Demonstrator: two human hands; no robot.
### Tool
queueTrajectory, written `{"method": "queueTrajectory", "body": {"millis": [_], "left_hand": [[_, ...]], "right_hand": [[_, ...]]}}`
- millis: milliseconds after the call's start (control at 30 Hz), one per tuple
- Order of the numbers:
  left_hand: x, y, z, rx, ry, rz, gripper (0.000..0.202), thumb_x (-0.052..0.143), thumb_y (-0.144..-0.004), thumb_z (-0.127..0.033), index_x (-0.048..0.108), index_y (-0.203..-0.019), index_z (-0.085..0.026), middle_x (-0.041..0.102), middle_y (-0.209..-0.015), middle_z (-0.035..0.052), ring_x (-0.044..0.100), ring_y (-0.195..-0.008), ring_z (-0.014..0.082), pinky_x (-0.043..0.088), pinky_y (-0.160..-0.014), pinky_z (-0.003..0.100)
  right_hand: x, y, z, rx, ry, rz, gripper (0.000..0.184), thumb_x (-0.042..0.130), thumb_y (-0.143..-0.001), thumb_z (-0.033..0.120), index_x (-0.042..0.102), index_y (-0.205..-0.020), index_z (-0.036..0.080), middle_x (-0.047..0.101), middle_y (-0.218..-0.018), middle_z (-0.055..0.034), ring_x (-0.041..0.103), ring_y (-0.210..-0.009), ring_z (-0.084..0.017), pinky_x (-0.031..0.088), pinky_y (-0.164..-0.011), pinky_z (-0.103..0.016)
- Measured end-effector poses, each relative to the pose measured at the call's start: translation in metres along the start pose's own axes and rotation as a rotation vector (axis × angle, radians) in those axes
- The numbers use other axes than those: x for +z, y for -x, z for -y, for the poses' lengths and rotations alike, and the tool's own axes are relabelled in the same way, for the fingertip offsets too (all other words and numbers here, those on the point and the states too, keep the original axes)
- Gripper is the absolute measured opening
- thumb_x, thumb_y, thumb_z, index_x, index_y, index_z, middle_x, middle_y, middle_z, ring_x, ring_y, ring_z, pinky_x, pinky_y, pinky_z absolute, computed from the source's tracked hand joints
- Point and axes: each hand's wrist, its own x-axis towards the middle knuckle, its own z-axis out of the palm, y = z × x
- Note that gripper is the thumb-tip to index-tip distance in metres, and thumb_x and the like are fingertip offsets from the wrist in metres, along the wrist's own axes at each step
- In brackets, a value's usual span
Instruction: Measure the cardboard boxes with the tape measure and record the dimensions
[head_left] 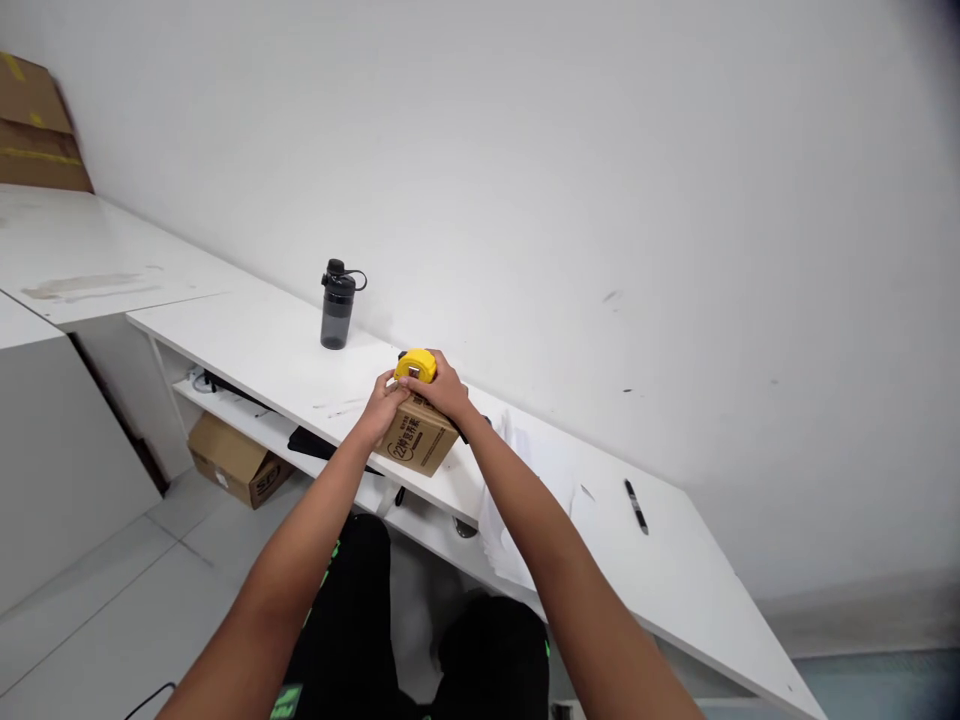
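Note:
A yellow tape measure (417,366) is on top of a brown cardboard box (421,440) with dark printing, which stands on the white desk. My right hand (445,388) grips the tape measure, its thumb across the near side and its fingers behind. At the box's upper left edge, my left hand (381,408) is closed on the box, with its fingertips close to the tape measure. Whether any tape is pulled out is hidden by the hands.
A dark water bottle (337,308) stands on the white desk (255,318), left of the box. White papers (551,462) lie under my right forearm, and a black pen (636,506) is farther right. Below sits an open carton (234,456); the wall runs behind the desk.

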Motion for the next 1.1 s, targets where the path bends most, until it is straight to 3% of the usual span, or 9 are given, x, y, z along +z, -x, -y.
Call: {"method": "queueTrajectory", "body": {"millis": [167,300,467,700,900,1000,1100], "left_hand": [[0.002,-0.002,0.001,0.049,0.046,0.052,0.067,0.066,-0.077,-0.026,0.046,-0.14,-0.026,0.068,-0.113,0.0068,0.066,-0.085,0.0189,0.051,-0.077,0.032],[0.001,-0.001,0.0,0.053,0.032,0.051,0.069,0.066,-0.075,-0.025,0.048,-0.141,-0.024,0.069,-0.116,0.008,0.066,-0.087,0.0203,0.051,-0.081,0.035],[0.0,0.0,0.006,0.197,0.012,0.016,0.061,0.069,-0.073,-0.027,0.06,-0.133,-0.02,0.068,-0.123,0.0083,0.065,-0.099,0.0218,0.049,-0.089,0.034],[-0.002,0.002,0.008,0.178,-0.035,-0.031,0.051,0.07,-0.073,-0.032,0.068,-0.122,-0.016,0.073,-0.105,0.0077,0.065,-0.087,0.0196,0.05,-0.081,0.032],[0.003,0.009,0.003,0.164,-0.063,-0.057,0.04,0.069,-0.073,-0.032,0.071,-0.11,-0.016,0.073,-0.095,0.0066,0.064,-0.079,0.0179,0.05,-0.076,0.031],[0.005,0.011,0.001,0.161,-0.074,-0.061,0.039,0.069,-0.074,-0.033,0.072,-0.109,-0.016,0.073,-0.093,0.0063,0.064,-0.078,0.0183,0.05,-0.076,0.031],[0.007,0.011,0.0,0.159,-0.083,-0.079,0.04,0.07,-0.074,-0.033,0.072,-0.109,-0.016,0.074,-0.093,0.0065,0.065,-0.079,0.0189,0.05,-0.077,0.032]], "right_hand": [[0.0,-0.004,-0.009,0.008,-0.099,0.006,0.048,0.072,-0.067,0.055,0.061,-0.101,0.022,0.067,-0.094,0.0008,0.059,-0.081,-0.017,0.049,-0.075,-0.031],[-0.002,-0.004,-0.013,0.039,-0.223,0.048,0.047,0.074,-0.066,0.049,0.063,-0.102,0.023,0.067,-0.095,0.0011,0.059,-0.082,-0.016,0.05,-0.076,-0.031],[-0.005,-0.001,-0.009,0.015,-0.335,0.096,0.048,0.075,-0.065,0.046,0.063,-0.104,0.021,0.067,-0.098,-0.0007,0.06,-0.084,-0.017,0.05,-0.076,-0.032],[0.0,0.003,-0.001,0.001,-0.072,0.016,0.051,0.068,-0.071,0.057,0.061,-0.108,0.021,0.068,-0.099,-0.0035,0.061,-0.084,-0.02,0.049,-0.079,-0.036],[0.001,0.01,0.008,-0.041,0.178,-0.101,0.085,0.065,-0.076,0.061,0.034,-0.147,0.024,0.065,-0.115,-0.0107,0.061,-0.1,-0.031,0.047,-0.086,-0.042],[0.0,0.011,0.008,-0.169,0.251,-0.103,0.084,0.061,-0.082,0.057,0.028,-0.153,0.027,0.059,-0.126,-0.011,0.058,-0.107,-0.03,0.047,-0.089,-0.04],[0.0,0.008,0.005,-0.26,0.309,-0.091,0.072,0.058,-0.087,0.052,0.033,-0.151,0.029,0.056,-0.127,-0.0094,0.058,-0.107,-0.026,0.047,-0.087,-0.036]]}}
